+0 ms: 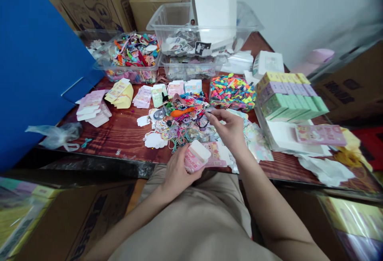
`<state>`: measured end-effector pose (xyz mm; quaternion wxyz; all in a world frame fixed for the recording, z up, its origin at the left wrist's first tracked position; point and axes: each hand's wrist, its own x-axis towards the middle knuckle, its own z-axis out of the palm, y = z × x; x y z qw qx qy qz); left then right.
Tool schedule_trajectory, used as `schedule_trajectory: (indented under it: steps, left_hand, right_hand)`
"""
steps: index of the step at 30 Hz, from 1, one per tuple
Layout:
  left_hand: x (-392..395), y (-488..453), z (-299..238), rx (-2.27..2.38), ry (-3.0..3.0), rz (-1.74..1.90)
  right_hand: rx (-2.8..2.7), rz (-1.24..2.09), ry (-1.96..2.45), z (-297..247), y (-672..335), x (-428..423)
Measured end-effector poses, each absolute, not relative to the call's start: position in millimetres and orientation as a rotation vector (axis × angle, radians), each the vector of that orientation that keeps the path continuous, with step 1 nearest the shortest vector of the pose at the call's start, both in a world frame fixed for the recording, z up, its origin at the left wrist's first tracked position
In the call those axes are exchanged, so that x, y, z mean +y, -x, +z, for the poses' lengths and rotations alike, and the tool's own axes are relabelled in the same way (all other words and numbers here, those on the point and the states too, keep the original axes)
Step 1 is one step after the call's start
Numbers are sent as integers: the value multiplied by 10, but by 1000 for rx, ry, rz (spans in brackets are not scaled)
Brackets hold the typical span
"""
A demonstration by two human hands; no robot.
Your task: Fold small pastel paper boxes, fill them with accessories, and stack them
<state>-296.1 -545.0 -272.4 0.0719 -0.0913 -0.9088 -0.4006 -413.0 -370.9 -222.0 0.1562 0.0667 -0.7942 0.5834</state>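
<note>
My left hand (178, 170) is wrapped round a small pink printed box (196, 158) at the table's front edge, its white flap end facing up. Another pink printed packet (214, 153) lies flat just right of it. Over the heap of small trinkets, cords and hair ties (179, 121), my right hand (228, 128) pinches a thin black elastic loop (203, 121) between thumb and forefinger. White die-cut cards (155, 140) lie at the heap's left side.
Stacks of flat cartons (94, 107) stand left. Clear bins (128, 69) of colourful trinkets are behind, with a tub of bright clips (232, 91). At right, filled boxes (291, 97) stand in a white tray (278, 133). A blue panel (38, 61) borders the left.
</note>
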Motion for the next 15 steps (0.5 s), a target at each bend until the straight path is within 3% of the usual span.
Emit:
schedule_trajectory:
  steps: [6,15]
  left_hand:
    - [-5411,3037,-2711,-2661,131,-1248]
    - [-5341,3004,-2744,-2608,135,-1300]
  right_hand:
    - [-2338,2045,-212,-2023,3660,-3724]
    - [-2458,1716,-407,-2106,3527,-3670]
